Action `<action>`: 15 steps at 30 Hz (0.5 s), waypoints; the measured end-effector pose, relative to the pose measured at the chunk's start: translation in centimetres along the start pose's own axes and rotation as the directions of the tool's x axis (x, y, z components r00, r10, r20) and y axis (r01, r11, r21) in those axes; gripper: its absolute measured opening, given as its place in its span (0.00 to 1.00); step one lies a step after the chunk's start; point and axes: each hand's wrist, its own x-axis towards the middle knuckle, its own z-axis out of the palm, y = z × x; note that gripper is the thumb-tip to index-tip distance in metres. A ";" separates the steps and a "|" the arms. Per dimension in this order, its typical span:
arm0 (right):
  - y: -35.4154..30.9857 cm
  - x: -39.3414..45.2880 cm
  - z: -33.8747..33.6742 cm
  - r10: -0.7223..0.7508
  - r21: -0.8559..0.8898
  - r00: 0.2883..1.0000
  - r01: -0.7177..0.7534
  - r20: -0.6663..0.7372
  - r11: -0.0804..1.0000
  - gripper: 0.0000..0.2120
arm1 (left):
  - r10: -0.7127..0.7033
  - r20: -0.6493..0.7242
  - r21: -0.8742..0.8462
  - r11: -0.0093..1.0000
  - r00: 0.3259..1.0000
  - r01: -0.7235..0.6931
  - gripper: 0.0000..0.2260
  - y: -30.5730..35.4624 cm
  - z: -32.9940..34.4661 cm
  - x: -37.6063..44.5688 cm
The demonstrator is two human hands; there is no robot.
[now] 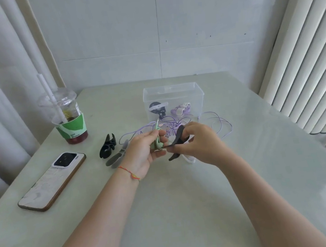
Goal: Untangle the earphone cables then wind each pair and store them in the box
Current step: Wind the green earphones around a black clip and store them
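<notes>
One wound green earphone bundle [157, 139] sits pinched in the left hand [144, 151], held up over the counter [189, 202] just in front of the clear box [173, 99]. The right hand [198, 141] pinches a black strap [176, 142] whose near end meets the bundle, seemingly ready to bind it; so both grips are closed, left on the coil, right on the strap.

Likely trouble starts at the coil: if the left grip loosens while the strap is threaded round, the loops could spring apart and need winding again. The strap's free tail hangs loose, and could slip off before it fastens.

Just behind the hands a purple cable [218, 124] lies sprawled in loose loops on the counter, reaching the box front. A stray loop could catch on the fingers or the strap and drag into the green bundle, tangling them anew.

Inside the box lie a black wound pair [157, 108] and a purple bundle [181, 108]. Spare ties, black [107, 146] and grey [117, 157], rest to the left, well apart from a phone [51, 181] and a lidded drink cup [68, 119], which a wide elbow swing might knock over.
</notes>
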 end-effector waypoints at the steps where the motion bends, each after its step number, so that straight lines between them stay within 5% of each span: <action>1: 0.1 0.0 0.2 0.003 -0.037 1.000 -0.003 0.002 0.999 0.18 | -0.016 0.019 0.039 0.999 1.000 0.016 0.11 -0.1 0.0 -0.1; 9: 0.9 0.3 1.7 -0.099 -0.166 0.991 0.082 -0.095 0.983 0.19 | 0.096 -0.013 0.245 0.965 0.995 -0.090 0.10 -0.9 0.8 -0.3; 15: 0.2 -0.3 3.5 -0.377 -0.454 0.898 0.244 -0.228 0.857 0.21 | 0.099 -0.149 -0.039 0.994 0.984 -0.106 0.11 -0.7 1.6 -0.7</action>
